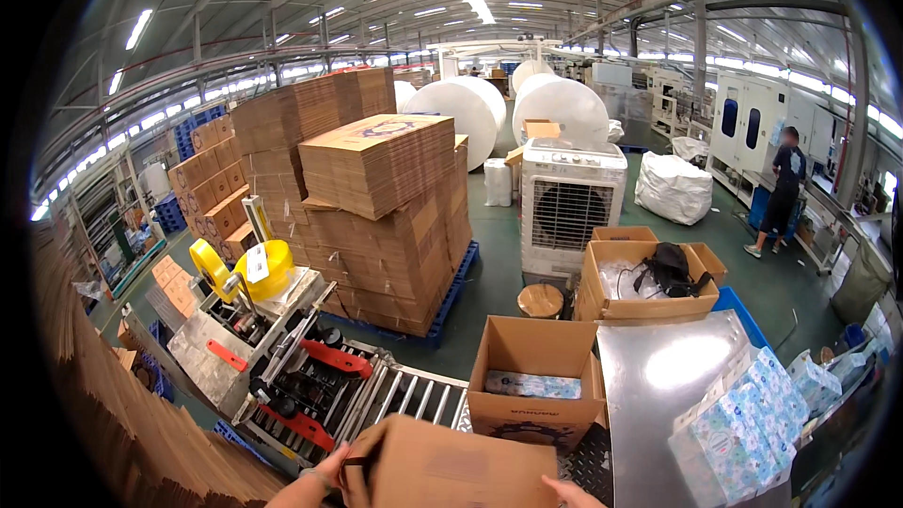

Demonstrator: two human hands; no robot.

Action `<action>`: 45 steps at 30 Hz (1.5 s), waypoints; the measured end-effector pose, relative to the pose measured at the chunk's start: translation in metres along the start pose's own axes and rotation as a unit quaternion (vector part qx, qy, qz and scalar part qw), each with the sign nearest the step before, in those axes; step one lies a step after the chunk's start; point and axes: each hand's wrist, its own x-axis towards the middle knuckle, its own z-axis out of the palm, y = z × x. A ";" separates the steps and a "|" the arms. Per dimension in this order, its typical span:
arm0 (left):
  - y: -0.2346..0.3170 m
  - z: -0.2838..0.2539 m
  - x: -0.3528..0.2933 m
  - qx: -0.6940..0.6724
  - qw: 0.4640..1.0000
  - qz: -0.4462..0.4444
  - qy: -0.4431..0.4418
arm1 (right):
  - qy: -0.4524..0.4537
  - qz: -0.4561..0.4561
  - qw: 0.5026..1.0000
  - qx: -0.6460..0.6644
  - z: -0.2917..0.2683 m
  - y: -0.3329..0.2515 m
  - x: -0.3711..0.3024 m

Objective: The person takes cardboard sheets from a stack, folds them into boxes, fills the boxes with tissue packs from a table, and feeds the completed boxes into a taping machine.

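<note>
A closed-sided brown cardboard box is right in front of me at the lower edge, between my two hands. My left hand grips its left end, where a dark strip shows at the edge. On the opposite end, my right hand presses against the side with its fingertips; the rest of it is cut off by the frame. Just beyond stands an open carton with blue-and-white packs inside. Roller conveyor bars run beside it on the left.
A taping machine with yellow tape rolls stands left. Behind are stacked flat cartons on a blue pallet and an air cooler. Right lie a steel table, patterned packs and a box holding a black bag. A person stands far right.
</note>
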 end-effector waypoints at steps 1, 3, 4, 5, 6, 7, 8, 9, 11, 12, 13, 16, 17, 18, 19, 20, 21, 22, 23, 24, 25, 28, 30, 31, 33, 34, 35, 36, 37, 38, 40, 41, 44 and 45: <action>0.022 0.038 0.030 0.063 0.998 -0.003 -0.006 | -0.112 -0.078 0.983 0.122 -0.024 0.027 0.053; 0.026 0.042 0.038 0.152 0.988 -0.001 0.016 | -0.212 -0.281 0.920 0.175 0.023 0.023 0.031; 0.026 0.059 0.039 0.171 0.985 -0.009 -0.002 | -0.205 -0.317 0.917 0.128 0.038 0.010 0.004; 0.026 0.082 0.039 0.179 0.983 -0.024 -0.033 | -0.198 -0.351 0.911 0.084 0.053 -0.010 -0.029; 0.023 0.114 0.036 0.176 0.981 -0.043 -0.075 | -0.190 -0.388 0.901 0.040 0.067 -0.025 -0.055; 0.019 0.151 0.034 0.166 0.976 -0.064 -0.124 | -0.140 -0.412 0.900 0.003 0.086 -0.029 -0.075; 0.014 0.202 0.032 0.153 0.967 -0.076 -0.188 | -0.078 -0.437 0.895 -0.031 0.100 -0.031 -0.094; 0.006 0.246 0.026 0.122 0.959 -0.069 -0.247 | -0.023 -0.459 0.886 -0.065 0.111 -0.030 -0.103; -0.028 0.322 0.029 0.031 0.936 0.011 -0.349 | -0.016 -0.446 0.859 -0.253 0.110 -0.029 -0.086; -0.048 0.345 0.027 -0.003 0.923 0.067 -0.379 | -0.036 -0.454 0.857 -0.240 0.101 -0.024 -0.071; -0.013 0.374 -0.064 -0.018 0.898 -0.040 -0.438 | -0.016 -0.445 0.872 -0.202 0.066 -0.005 -0.046; -0.014 0.346 -0.106 0.090 0.896 0.341 -0.270 | 0.106 -0.385 0.690 -0.604 0.010 -0.047 -0.092; -0.016 0.338 -0.094 0.196 0.911 0.313 -0.184 | 0.252 -0.390 0.541 -0.701 -0.016 -0.045 -0.094; -0.018 0.340 -0.084 0.304 0.905 0.271 -0.125 | 0.336 -0.371 0.466 -0.729 -0.066 -0.030 -0.066; -0.031 0.328 -0.034 0.325 0.887 0.307 -0.114 | 0.411 -0.348 0.381 -0.752 -0.119 -0.012 -0.032; -0.018 0.316 -0.029 0.210 0.909 0.291 -0.211 | 0.415 -0.368 0.433 -0.711 -0.161 0.012 -0.016; -0.016 0.295 -0.006 0.172 0.909 0.307 -0.225 | 0.420 -0.400 0.471 -0.665 -0.194 0.023 -0.005; -0.008 0.280 0.002 0.124 0.927 0.250 -0.251 | 0.425 -0.428 0.507 -0.616 -0.223 0.032 0.005; 0.000 0.266 0.006 0.082 0.939 0.187 -0.276 | 0.414 -0.397 0.595 -0.563 -0.228 0.046 0.021; -0.007 0.268 0.017 0.165 0.931 0.224 -0.238 | 0.402 -0.356 0.679 -0.501 -0.223 0.069 0.039; -0.015 0.266 0.032 0.239 0.913 0.267 -0.194 | 0.385 -0.320 0.750 -0.432 -0.222 0.078 0.050; -0.013 0.262 0.077 0.500 0.725 0.471 0.043 | 0.310 -0.374 0.783 -0.388 -0.241 0.051 0.032; 0.027 0.307 0.009 0.554 0.508 0.623 0.216 | 0.396 -0.473 0.694 -0.372 -0.303 0.028 -0.039; 0.060 0.351 -0.062 0.525 0.476 0.679 0.190 | 0.536 -0.359 0.669 -0.369 -0.342 0.027 -0.073; 0.092 0.435 -0.159 0.464 0.455 0.757 0.070 | 0.699 -0.434 0.496 -0.277 -0.456 0.078 -0.115; 0.084 0.451 -0.145 0.453 0.491 0.744 0.009 | 0.680 -0.300 0.579 -0.336 -0.493 0.087 -0.149; 0.078 0.512 -0.164 0.367 0.503 0.780 -0.056 | 0.699 -0.209 0.548 -0.409 -0.535 0.138 -0.159; 0.068 0.566 -0.174 0.341 0.489 0.779 -0.196 | 0.705 -0.114 0.511 -0.478 -0.567 0.183 -0.159; 0.063 0.616 -0.196 0.335 0.440 0.775 -0.305 | 0.657 -0.110 0.592 -0.455 -0.575 0.189 -0.151; 0.049 0.675 -0.225 0.333 0.387 0.771 -0.382 | 0.600 -0.116 0.662 -0.434 -0.589 0.184 -0.150; 0.017 0.779 -0.267 0.348 0.276 0.751 -0.488 | 0.522 -0.128 0.740 -0.404 -0.577 0.175 -0.148; 0.005 0.817 -0.280 0.365 0.233 0.744 -0.510 | 0.506 -0.140 0.751 -0.401 -0.555 0.164 -0.154; -0.014 0.886 -0.306 0.427 0.115 0.755 -0.484 | 0.483 -0.147 0.782 -0.365 -0.495 0.175 -0.178; -0.019 0.900 -0.296 0.437 0.088 0.754 -0.482 | 0.483 -0.147 0.781 -0.368 -0.476 0.179 -0.185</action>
